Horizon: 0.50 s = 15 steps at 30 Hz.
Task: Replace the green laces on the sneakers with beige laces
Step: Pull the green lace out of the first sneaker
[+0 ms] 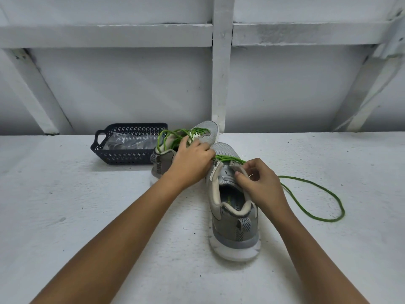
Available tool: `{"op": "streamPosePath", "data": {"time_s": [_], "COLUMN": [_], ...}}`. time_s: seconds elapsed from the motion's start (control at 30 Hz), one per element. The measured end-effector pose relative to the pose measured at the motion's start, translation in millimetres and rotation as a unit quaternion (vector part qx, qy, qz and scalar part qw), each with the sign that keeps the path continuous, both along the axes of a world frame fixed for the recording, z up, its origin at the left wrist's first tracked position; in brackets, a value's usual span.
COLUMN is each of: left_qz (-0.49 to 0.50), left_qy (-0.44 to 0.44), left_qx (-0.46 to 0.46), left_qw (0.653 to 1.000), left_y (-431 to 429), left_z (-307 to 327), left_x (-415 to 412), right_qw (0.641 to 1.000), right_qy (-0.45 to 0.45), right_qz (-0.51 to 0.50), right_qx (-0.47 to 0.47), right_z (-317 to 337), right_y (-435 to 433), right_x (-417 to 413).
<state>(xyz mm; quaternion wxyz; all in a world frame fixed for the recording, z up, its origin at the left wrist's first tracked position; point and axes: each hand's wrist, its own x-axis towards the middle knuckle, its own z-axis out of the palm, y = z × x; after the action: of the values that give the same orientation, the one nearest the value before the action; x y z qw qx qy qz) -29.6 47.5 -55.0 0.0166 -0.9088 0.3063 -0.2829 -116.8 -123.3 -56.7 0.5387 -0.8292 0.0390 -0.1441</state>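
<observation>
Two grey sneakers stand on the white surface. The near sneaker (234, 216) has its heel toward me, and its green lace (317, 194) trails in a long loop to the right. My right hand (260, 183) pinches that lace at the sneaker's upper right eyelets. My left hand (192, 163) has its fingers curled on the lacing at the left side of the same sneaker; what its fingertips hold is hidden. The far sneaker (188, 143) sits behind my left hand, still threaded with a loose green lace (175, 133).
A dark blue plastic basket (122, 154) stands at the back left, holding clear plastic packets. A white wall with wooden beams (221, 62) rises right behind the sneakers. The white surface stretches wide on both sides and toward me.
</observation>
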Motion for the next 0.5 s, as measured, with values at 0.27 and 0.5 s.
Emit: {"op": "streamPosePath", "data": {"time_s": [0.27, 0.5], "left_qz": [0.138, -0.004], "left_qy": [-0.026, -0.076], "left_qx": [-0.154, -0.030], "left_qw": [0.978, 0.997], "left_y": [22, 4], "left_z": [13, 0], "left_x": [8, 7], "right_qw": [1.000, 1.000], "right_qy": [0.001, -0.003], "right_qz": [0.004, 0.002], "right_qx": [0.001, 0.010], "right_z": [0, 0], "right_y": [0, 0], "right_x": [0, 0]}}
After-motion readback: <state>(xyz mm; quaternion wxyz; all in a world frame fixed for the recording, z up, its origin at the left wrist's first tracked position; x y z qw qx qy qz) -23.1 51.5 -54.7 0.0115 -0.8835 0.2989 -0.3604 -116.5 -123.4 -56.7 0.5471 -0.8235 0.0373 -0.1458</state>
